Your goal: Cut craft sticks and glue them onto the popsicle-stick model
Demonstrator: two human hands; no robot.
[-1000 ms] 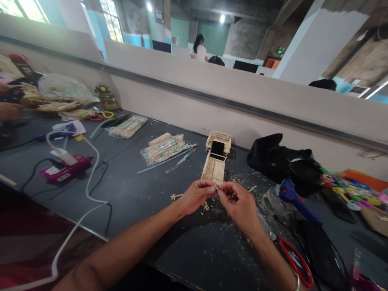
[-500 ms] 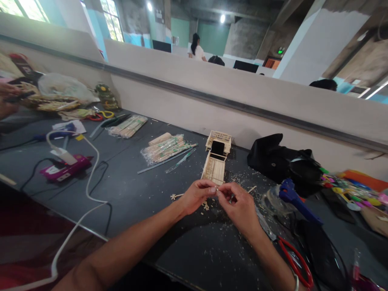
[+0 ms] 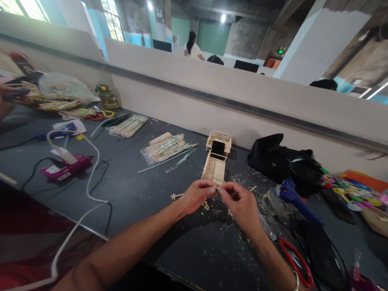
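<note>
My left hand (image 3: 196, 196) and my right hand (image 3: 239, 201) meet fingertip to fingertip over the dark table. Both are pinched closed around a tiny pale piece (image 3: 217, 188), too small and covered to name. Just beyond my fingers stands a small model made of thin wooden sticks (image 3: 214, 169), with a slatted flat part in front and a latticed part behind. A black phone-like slab (image 3: 218, 148) rests on it. Under and beside my left hand lie small cut wood bits (image 3: 206, 205) and a stick with a flower-shaped end (image 3: 173, 197).
Red-handled scissors (image 3: 295, 258) and a blue glue gun (image 3: 298, 200) lie to my right, before a black bag (image 3: 279, 159). Left are bagged wooden sticks (image 3: 168, 149), a purple power strip (image 3: 66, 166) and its white cord (image 3: 91, 190). Another person's hand (image 3: 6, 101) is far left.
My right fingers have shifted slightly at the pinch, the fingertips staying together. The other person's hand at far left has moved a little. A person beyond the partition has shifted left.
</note>
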